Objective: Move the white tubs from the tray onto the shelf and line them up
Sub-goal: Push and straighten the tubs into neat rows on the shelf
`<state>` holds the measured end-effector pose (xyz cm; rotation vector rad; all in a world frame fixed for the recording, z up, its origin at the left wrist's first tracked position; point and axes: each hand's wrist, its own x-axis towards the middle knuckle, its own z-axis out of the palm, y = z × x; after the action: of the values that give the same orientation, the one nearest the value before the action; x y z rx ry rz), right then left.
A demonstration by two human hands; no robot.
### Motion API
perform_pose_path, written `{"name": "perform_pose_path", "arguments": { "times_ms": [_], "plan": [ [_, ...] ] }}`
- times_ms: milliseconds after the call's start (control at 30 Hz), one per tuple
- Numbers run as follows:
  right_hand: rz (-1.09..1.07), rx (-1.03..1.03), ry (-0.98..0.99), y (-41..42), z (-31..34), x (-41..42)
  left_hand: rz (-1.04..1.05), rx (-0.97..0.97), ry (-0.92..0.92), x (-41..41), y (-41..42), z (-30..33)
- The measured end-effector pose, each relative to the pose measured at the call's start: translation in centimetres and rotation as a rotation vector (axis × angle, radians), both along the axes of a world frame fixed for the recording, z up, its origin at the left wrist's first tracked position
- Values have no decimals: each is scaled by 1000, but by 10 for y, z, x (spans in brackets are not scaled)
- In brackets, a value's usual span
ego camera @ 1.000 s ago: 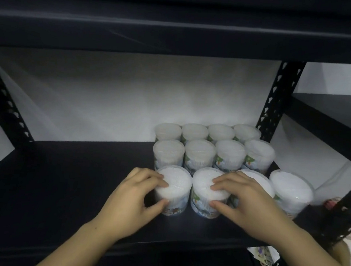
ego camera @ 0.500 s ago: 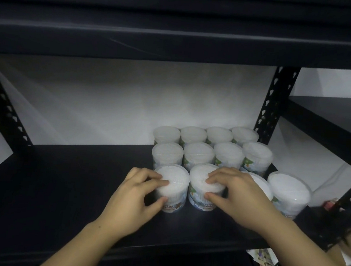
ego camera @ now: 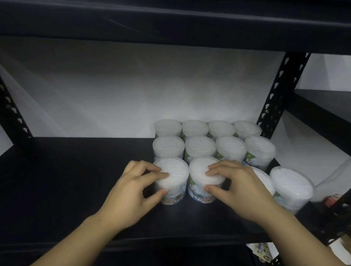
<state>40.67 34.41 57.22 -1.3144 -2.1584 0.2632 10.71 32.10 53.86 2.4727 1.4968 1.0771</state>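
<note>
Front row, dark shelf (ego camera: 62,176): two tubs pushed back since a second ago, now against the middle row. Left hand (ego camera: 132,190) clasps left tub (ego camera: 172,174); right hand (ego camera: 241,188) clasps its neighbour (ego camera: 201,172). Row nearly aligned.

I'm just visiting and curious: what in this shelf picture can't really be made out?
- Head view: third front tub, mostly hidden behind the right hand.
- Tray: out of frame, not visible.
- Label print on the tub under the left hand: partly covered by the thumb, too small to read fully.
- Clutter at the lower right: dark, cut off by the shelf.
</note>
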Motion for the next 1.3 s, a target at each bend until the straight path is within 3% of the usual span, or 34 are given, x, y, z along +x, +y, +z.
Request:
{"name": "perform_pose_path", "arguments": {
  "times_ms": [233,967,1167,1300],
  "plan": [
    [-4,-1,-5,-3,1,-1,35,66,13,4,-2,-1],
    [-9,-28,-95,-7,4,-1,10,32,79,3,2,8],
    [-17,-110,116,-8,31,11,-10,47,47,19,4,29],
    [-144,-70,129,-12,47,36,-97,40,77,46,17,46]
  ]
}}
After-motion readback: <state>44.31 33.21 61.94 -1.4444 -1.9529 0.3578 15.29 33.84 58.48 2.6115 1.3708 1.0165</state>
